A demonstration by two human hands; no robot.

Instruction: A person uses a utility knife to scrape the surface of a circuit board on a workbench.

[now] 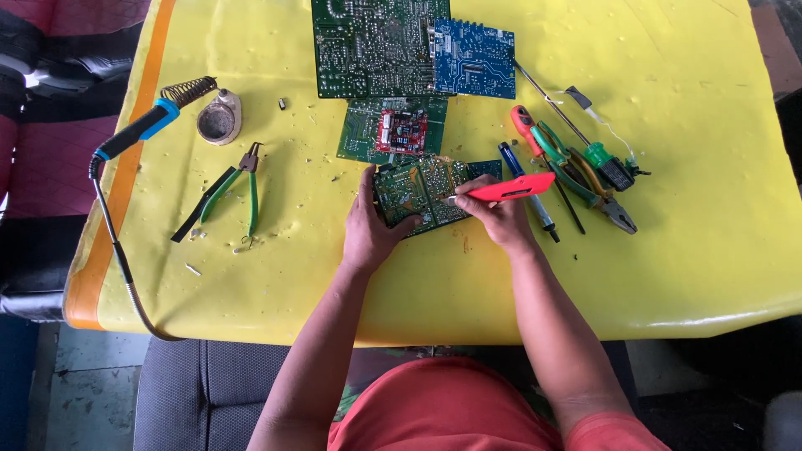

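My left hand (368,227) grips the near-left edge of a green circuit board (426,189) that lies tilted on the yellow table (334,276). My right hand (498,219) holds a red pen-shaped tool (510,189) like a pencil. Its tip touches the board's right part.
Green-handled pliers (231,192) lie to the left. A blue-and-black soldering iron (138,129) rests in a coil stand by a round tin (219,119), its cable running off the front edge. Large green (372,46), blue (474,58) and small red (402,131) boards lie behind. Pliers and screwdrivers (576,163) are piled to the right.
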